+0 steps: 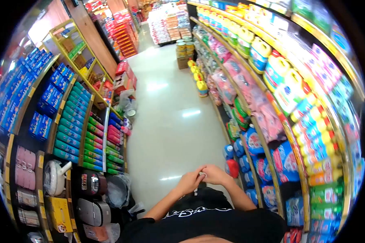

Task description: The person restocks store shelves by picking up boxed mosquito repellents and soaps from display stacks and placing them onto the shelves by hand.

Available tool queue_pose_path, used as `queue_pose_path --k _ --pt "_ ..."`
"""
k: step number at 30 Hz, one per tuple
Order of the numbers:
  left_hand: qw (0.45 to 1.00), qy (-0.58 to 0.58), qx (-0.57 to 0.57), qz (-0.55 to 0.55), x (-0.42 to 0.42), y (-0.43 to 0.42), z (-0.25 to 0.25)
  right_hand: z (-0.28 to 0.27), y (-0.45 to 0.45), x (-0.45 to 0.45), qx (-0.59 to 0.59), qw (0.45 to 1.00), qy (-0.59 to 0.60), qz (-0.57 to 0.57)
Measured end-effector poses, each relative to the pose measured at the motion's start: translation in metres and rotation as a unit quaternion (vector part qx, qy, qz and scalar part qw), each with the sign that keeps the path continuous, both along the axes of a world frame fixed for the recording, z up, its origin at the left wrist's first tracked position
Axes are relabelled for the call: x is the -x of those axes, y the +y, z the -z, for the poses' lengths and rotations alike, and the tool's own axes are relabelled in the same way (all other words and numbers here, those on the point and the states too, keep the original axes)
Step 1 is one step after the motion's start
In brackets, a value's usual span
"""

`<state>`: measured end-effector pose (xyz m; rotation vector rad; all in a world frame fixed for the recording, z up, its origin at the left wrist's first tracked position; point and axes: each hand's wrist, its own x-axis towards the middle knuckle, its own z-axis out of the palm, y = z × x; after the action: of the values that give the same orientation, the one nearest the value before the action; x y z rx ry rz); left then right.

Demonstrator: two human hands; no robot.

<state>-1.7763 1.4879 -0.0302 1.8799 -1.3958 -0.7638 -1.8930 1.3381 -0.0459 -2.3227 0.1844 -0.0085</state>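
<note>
My left hand point(189, 182) and my right hand point(215, 174) meet in front of my body, just above the waist. Their fingers are curled and press together at the tips, the right thumb side against the left fingers. Whatever lies between them, if anything, is too small or hidden to make out. Below them hangs my black shirt point(207, 222) with white lettering. Neither hand touches the shelves; the nearest goods are a red pack point(231, 168) and blue bottles point(228, 151) low on the right.
A pale shiny aisle floor point(166, 105) runs ahead. On the right, shelves hold yellow-capped jugs point(260, 52), pink bags point(267, 117) and detergent bags point(286, 162). On the left stand teal boxes point(67, 141), blue boxes point(18, 97) and cookware point(117, 190). Yellow bottles point(201, 88) stand on the floor.
</note>
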Motion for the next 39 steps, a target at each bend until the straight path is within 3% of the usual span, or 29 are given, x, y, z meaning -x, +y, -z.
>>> queue_pose_path --k 2,7,11,15,18,24,27,29,32,35,37,39 --pt "0.999 0.012 -0.009 -0.045 -0.049 -0.008 0.003 0.002 -0.022 -0.06 -0.004 0.998 -0.031 -0.057" --pt "0.963 0.108 0.111 -0.219 -0.154 -0.052 0.016 -0.021 -0.076 -0.2 0.001 0.985 -0.056 -0.164" --pt "0.949 0.163 0.092 -0.252 -0.247 -0.101 0.029 -0.003 -0.129 -0.308 0.054 0.977 0.002 -0.204" --pt "0.963 0.146 0.061 -0.221 -0.366 -0.17 0.033 -0.005 -0.192 -0.408 0.015 0.986 0.051 -0.16" --pt "0.977 0.126 0.059 -0.162 -0.453 -0.227 0.018 -0.007 -0.243 -0.476 -0.09 0.986 -0.073 -0.116" --pt "0.991 0.079 0.101 -0.025 -0.604 -0.361 -0.015 -0.002 -0.349 -0.593 -0.071 0.992 -0.105 0.012" --pt "0.998 -0.007 0.062 0.032 -0.669 -0.423 -0.004 0.006 -0.404 -0.649 -0.087 0.985 -0.141 0.044" --pt "0.997 -0.051 0.02 0.057 -0.714 -0.463 0.003 0.015 -0.442 -0.687 -0.046 0.994 -0.093 0.036" --pt "0.997 -0.054 -0.004 0.057 -0.787 -0.52 0.021 0.027 -0.506 -0.759 -0.042 0.997 -0.061 0.014" --pt "0.996 -0.037 0.087 0.001 -0.854 -0.568 0.021 0.012 -0.573 -0.852 -0.048 0.992 -0.11 -0.046" --pt "0.995 -0.012 0.068 -0.069 -0.892 -0.592 0.003 0.005 -0.604 -0.91 -0.05 0.983 -0.155 -0.08" --pt "0.991 -0.001 0.056 -0.119 -0.938 -0.621 -0.003 -0.007 -0.638 -0.97 -0.007 0.986 -0.104 -0.129"
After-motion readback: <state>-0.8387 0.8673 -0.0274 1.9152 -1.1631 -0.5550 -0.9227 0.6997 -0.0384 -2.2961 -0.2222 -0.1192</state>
